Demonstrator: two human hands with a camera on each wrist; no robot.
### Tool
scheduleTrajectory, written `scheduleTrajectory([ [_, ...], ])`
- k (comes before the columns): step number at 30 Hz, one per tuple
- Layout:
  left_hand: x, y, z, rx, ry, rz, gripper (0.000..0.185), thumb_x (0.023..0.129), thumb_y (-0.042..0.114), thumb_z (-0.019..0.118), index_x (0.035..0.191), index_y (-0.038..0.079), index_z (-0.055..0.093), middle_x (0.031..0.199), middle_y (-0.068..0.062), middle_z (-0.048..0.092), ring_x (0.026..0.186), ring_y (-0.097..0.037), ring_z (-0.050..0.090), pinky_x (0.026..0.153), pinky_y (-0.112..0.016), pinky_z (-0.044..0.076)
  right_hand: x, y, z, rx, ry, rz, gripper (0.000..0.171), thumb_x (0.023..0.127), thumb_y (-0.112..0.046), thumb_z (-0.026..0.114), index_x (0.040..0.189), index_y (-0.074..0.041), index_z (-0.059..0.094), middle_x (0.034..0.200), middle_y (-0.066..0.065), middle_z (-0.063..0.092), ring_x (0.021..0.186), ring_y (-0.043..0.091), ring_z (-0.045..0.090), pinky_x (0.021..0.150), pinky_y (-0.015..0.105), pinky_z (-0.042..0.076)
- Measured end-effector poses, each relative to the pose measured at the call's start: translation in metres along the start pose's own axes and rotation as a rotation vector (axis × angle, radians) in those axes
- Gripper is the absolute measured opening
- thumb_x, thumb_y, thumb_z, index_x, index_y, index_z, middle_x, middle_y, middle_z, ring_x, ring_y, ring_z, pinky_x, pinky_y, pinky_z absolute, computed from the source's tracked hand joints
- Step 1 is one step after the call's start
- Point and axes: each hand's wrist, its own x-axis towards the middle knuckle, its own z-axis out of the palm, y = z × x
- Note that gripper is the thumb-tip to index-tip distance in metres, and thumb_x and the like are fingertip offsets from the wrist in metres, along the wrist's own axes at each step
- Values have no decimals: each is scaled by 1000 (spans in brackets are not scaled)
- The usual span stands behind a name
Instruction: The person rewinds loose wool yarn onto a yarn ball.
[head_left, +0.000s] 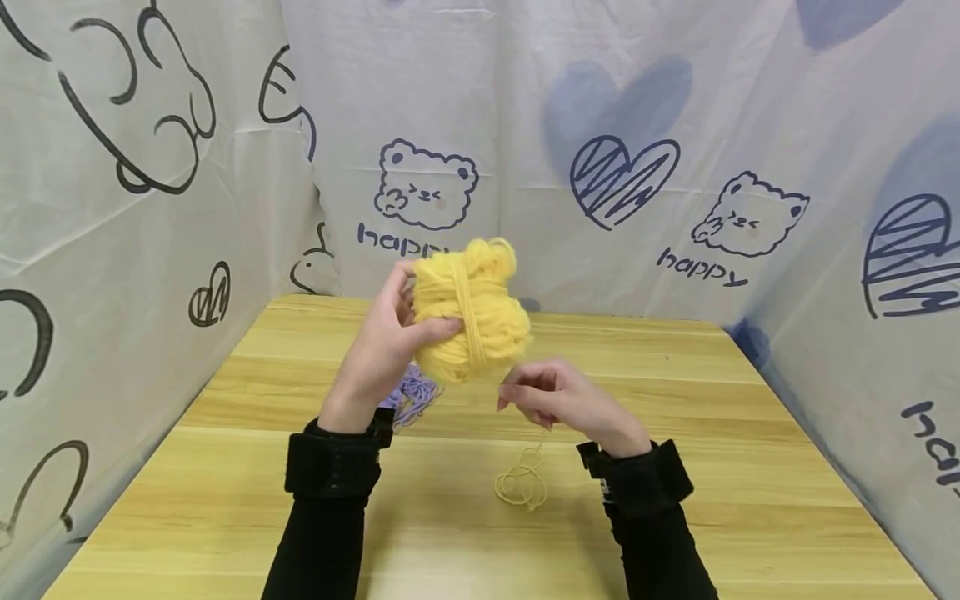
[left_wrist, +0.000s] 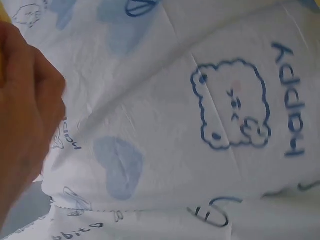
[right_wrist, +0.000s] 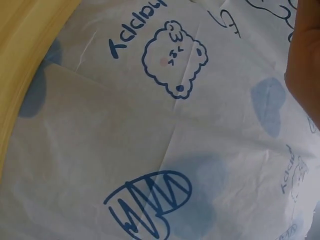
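A bundle of yellow yarn, with strands wrapped round its middle, is held up above the table in my left hand. The thumb lies across its front, while the other fingers go behind it. Just below and right of the bundle, my right hand has its thumb and index finger pinched together on a thin yellow strand. Under that hand, a loose tail of yellow yarn lies in loops on the table. Only part of the left hand shows in the left wrist view, and a sliver of the right hand in the right wrist view.
A tangle of purple yarn lies on the wooden table behind my left wrist, partly hidden by it. White cloth walls printed with bears and hearts surround the table at the back and both sides.
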Motion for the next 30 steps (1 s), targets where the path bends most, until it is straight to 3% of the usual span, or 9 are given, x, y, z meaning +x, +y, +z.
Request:
scheduleTrajectory([
  [3, -3, 2, 2, -17, -201, -35, 62, 76, -2, 66, 129, 16, 39, 112, -11, 63, 91, -25, 68, 76, -45, 60, -4, 3, -6, 59, 25, 7, 20, 98, -16, 53, 100, -2, 67, 58, -2, 41, 48, 14, 33, 43, 27, 27],
  [6, -5, 3, 5, -8, -358, -61, 64, 73, -5, 67, 128, 14, 40, 110, -12, 63, 90, -26, 67, 76, -47, 60, -10, 2, -11, 104, 62, 29, 13, 97, -12, 52, 98, -8, 64, 61, -2, 39, 50, 10, 33, 46, 26, 27],
  [12, -6, 0, 10, 33, -562, -77, 66, 70, -8, 72, 126, 11, 44, 115, -16, 61, 95, -25, 64, 80, -49, 59, -13, -3, -16, 149, 79, -6, 15, 96, -7, 49, 86, -10, 59, 67, -4, 49, 55, 7, 42, 50, 19, 38],
  [16, -4, -5, 11, 179, -661, -18, 62, 70, -2, 77, 123, 12, 49, 113, -12, 61, 97, -23, 60, 82, -39, 57, -13, -3, -19, 229, 81, -53, 19, 100, -16, 49, 84, -10, 58, 64, -5, 45, 52, 6, 38, 45, 22, 31],
  [18, -3, -7, 12, 305, -677, 23, 60, 70, 4, 79, 123, 14, 52, 111, -8, 61, 95, -21, 58, 81, -33, 55, -12, -3, -20, 262, 103, -71, 21, 101, -17, 48, 83, -9, 55, 59, -5, 37, 48, 7, 30, 44, 28, 21],
  [21, -1, -11, 13, 490, -648, 33, 57, 71, 9, 78, 122, 16, 53, 105, -4, 61, 89, -18, 57, 75, -29, 54, -13, -4, -22, 311, 141, -100, 21, 102, -16, 46, 85, -7, 54, 57, -2, 31, 46, 9, 28, 46, 32, 16],
  [25, 1, -17, 13, 649, -531, -36, 57, 69, 8, 76, 119, 17, 51, 100, -5, 61, 83, -16, 59, 67, -29, 56, -17, -7, -22, 393, 179, -149, 19, 102, -14, 44, 97, -7, 61, 56, -3, 30, 45, 9, 28, 46, 31, 15],
  [30, 4, -22, 15, 719, -356, -111, 58, 67, 8, 76, 117, 15, 46, 98, -6, 59, 80, -18, 58, 67, -31, 54, -25, -15, -18, 436, 207, -202, 22, 102, -11, 44, 106, -9, 65, 56, -4, 31, 46, 9, 30, 46, 29, 16],
])
